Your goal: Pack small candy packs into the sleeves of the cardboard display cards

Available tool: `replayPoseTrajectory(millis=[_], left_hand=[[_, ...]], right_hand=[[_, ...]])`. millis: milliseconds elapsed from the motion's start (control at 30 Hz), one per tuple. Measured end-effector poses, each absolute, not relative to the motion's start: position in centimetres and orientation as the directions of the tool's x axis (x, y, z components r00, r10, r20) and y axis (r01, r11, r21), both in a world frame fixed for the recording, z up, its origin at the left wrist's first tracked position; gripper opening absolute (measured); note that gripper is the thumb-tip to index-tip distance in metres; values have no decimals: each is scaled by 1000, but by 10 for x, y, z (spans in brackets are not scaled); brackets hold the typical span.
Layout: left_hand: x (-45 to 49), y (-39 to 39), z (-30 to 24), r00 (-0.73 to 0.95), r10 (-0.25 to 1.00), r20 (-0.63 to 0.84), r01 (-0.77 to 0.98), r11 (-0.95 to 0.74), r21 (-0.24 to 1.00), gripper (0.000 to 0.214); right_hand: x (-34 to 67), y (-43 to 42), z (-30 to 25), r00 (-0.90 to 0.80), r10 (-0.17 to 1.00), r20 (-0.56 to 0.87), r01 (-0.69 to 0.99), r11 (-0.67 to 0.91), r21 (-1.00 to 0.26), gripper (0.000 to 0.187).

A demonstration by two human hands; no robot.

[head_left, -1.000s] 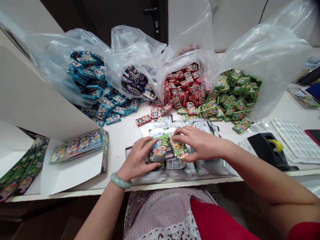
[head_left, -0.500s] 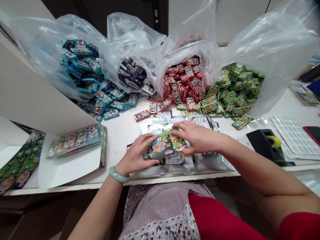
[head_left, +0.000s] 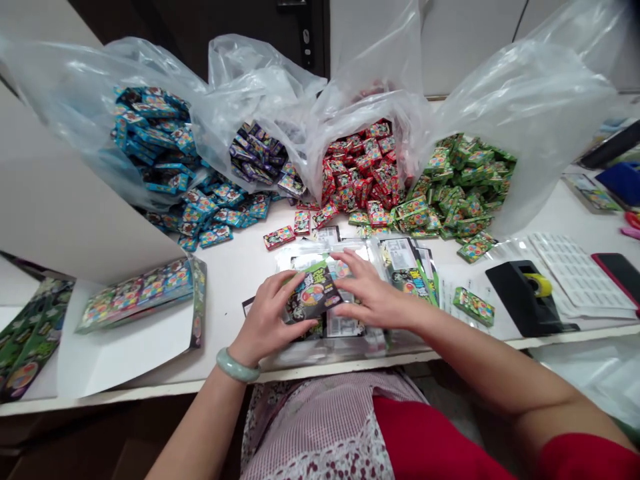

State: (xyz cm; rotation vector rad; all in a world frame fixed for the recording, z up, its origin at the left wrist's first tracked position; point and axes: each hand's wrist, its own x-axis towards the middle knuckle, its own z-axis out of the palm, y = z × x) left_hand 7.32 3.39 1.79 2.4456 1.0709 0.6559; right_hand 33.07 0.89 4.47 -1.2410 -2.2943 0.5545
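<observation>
My left hand (head_left: 273, 310), with a pale green bangle at its wrist, grips a black-and-green printed packet (head_left: 320, 293) between thumb and fingers. It is held tilted above clear plastic bags (head_left: 345, 327) that have printed cards with barcodes inside. At the packet's right edge is my right hand (head_left: 373, 293). Its fingers are spread, and the fingertips touch or nearly touch that edge. Whether anything lies inside the packet cannot be seen. More black printed cards (head_left: 415, 280) in clear plastic lie beyond my right hand. A single green box (head_left: 474, 307) rests just past my right forearm.
Clear bags spill small blue boxes (head_left: 215, 207), purple boxes (head_left: 257, 153), red boxes (head_left: 363, 163) and green boxes (head_left: 465, 177) along the back. An open carton (head_left: 200, 300) stands left. At right are a tape dispenser (head_left: 520, 297), label sheets (head_left: 575, 273) and a phone (head_left: 620, 273).
My right hand has drawn back from the packet's face to its edge, its fingers spreading. The green patch formerly under its fingers is out of sight. A green box now shows beyond my forearm.
</observation>
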Motion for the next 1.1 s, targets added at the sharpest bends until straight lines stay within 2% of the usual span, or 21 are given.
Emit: replayPoseTrajectory(millis=[100,167,233,300,433,533,700,767,833,900,933,1000,1100], left_hand=[[67,36,17,561,787,257,599,-601,529,76],[59,39,17,523,806,278,621,-584,523,74],[51,41,17,499,813,302,633,-579,514,74],[45,41,16,490,814,312,636,-579,510,75],[44,38,12,502,816,286,640,-573,512,75],[43,38,9,511,818,264,641,-567,517,75],[36,42,6,476,834,279,645,-547,534,76],[34,43,6,454,843,289,645,-535,545,74],[35,43,7,440,849,294,644,-526,555,73],[38,42,9,442,849,288,643,-525,558,73],[39,40,10,450,847,282,645,-527,554,73],[39,38,11,464,846,262,656,-527,541,73],[38,35,10,458,854,246,682,-515,519,72]], right_hand=[[343,33,34,-400,885,238,652,457,-605,33],[367,67,28,-214,960,181,753,280,-595,29],[395,104,23,50,997,51,896,-22,-443,28],[416,135,17,195,980,31,921,-172,-351,29],[423,168,2,293,956,19,912,-273,-306,41],[422,173,-5,324,946,3,886,-302,-353,50],[422,150,4,188,982,-4,832,-161,-532,32],[413,129,5,43,996,80,777,18,-630,24],[398,106,1,-171,958,231,677,285,-679,16],[386,84,-6,-359,870,337,589,492,-641,15],[382,75,-9,-427,838,339,583,542,-606,17],[379,61,-12,-509,807,299,601,582,-548,23],[382,48,-8,-507,822,260,642,561,-522,30]])
